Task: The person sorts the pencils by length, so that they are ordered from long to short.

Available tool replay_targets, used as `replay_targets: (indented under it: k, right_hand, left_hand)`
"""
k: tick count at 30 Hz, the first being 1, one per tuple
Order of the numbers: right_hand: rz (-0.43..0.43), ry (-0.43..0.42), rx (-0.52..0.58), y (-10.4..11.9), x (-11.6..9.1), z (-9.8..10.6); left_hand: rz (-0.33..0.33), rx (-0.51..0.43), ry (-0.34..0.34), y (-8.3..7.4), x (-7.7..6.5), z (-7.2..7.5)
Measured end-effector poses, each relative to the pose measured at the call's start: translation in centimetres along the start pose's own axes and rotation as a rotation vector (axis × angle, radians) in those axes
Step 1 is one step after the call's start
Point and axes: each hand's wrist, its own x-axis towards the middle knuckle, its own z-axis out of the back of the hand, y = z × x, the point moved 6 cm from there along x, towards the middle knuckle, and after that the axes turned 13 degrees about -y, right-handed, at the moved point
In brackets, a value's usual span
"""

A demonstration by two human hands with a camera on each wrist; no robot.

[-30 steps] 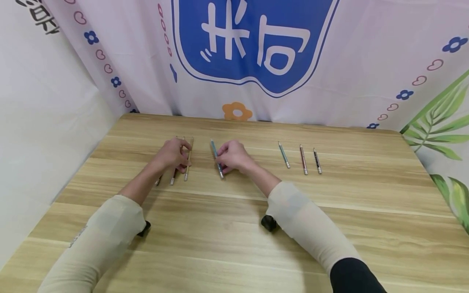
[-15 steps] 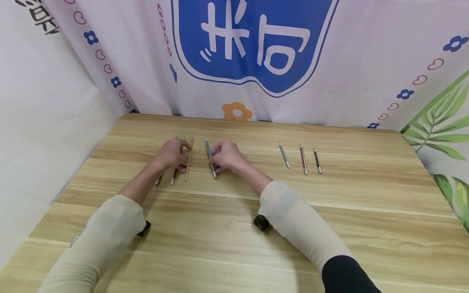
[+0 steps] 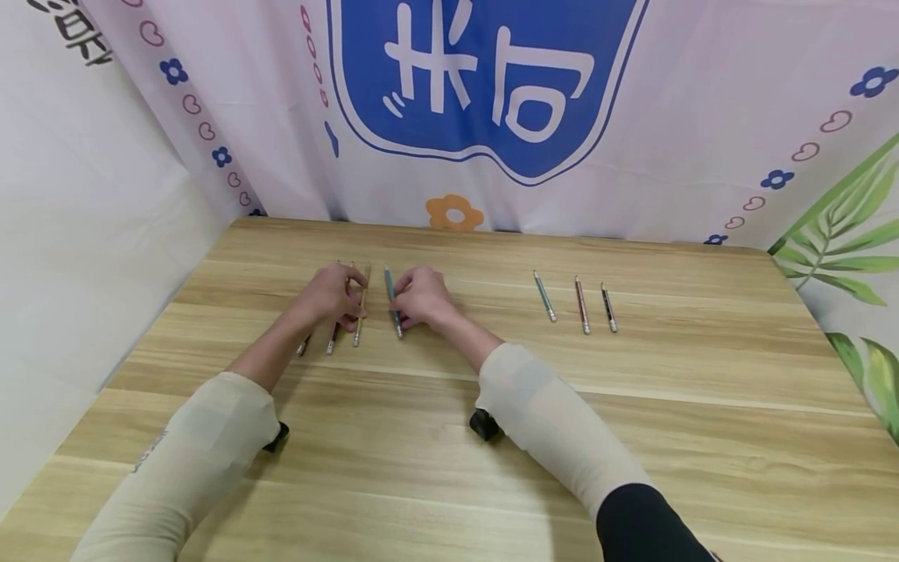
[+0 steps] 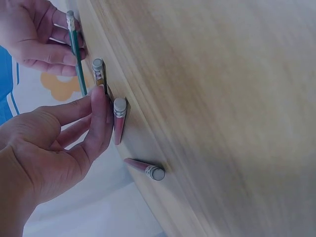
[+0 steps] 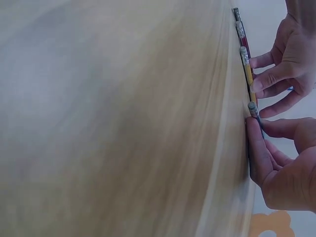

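My right hand (image 3: 424, 297) pinches a blue-green pencil (image 3: 390, 282), its eraser end toward me. Just left of it lies a yellow pencil (image 3: 357, 336), which my left hand (image 3: 328, 297) holds between thumb and fingers. In the right wrist view the thumb lies along the yellow pencil (image 5: 248, 69) below its eraser. Under the left hand, partly hidden, are a dark red pencil (image 3: 332, 340) and a darker pencil (image 3: 304, 345). The left wrist view shows the eraser ends of the red pencil (image 4: 119, 123) and the outermost pencil (image 4: 145, 169), which slants away from the others.
Farther right on the wooden table (image 3: 435, 468) lie a teal pencil (image 3: 544, 297), a red pencil (image 3: 582, 306) and a black pencil (image 3: 609, 309), spaced apart. A printed curtain (image 3: 632, 179) hangs along the back edge. Black wrist cameras (image 3: 485, 425) sit under both sleeves.
The right hand has slid left with the blue-green pencil, narrowing the gap to the yellow one. My left hand and the three pencils on the right have stayed put.
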Motion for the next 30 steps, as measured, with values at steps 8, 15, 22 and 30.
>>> replay_targets:
  k: [8, 15, 22, 30]
  right_hand:
    - [-0.002, -0.032, -0.043, 0.5, 0.2, -0.5]
    - [0.0, -0.038, -0.095, 0.9, 0.3, -0.9]
    - [-0.012, -0.062, -0.11, 1.1, 0.7, -1.2]
    - [0.009, -0.073, -0.154, 0.9, 1.2, -1.6]
  left_hand:
    - [-0.007, 0.009, 0.007, -0.1, -0.1, 0.1]
    - [-0.008, 0.019, 0.016, 0.0, 0.1, 0.1]
    - [0.009, 0.018, 0.014, 0.1, 0.3, 0.0]
    - [0.023, 0.015, 0.014, 0.2, 0.4, 0.0]
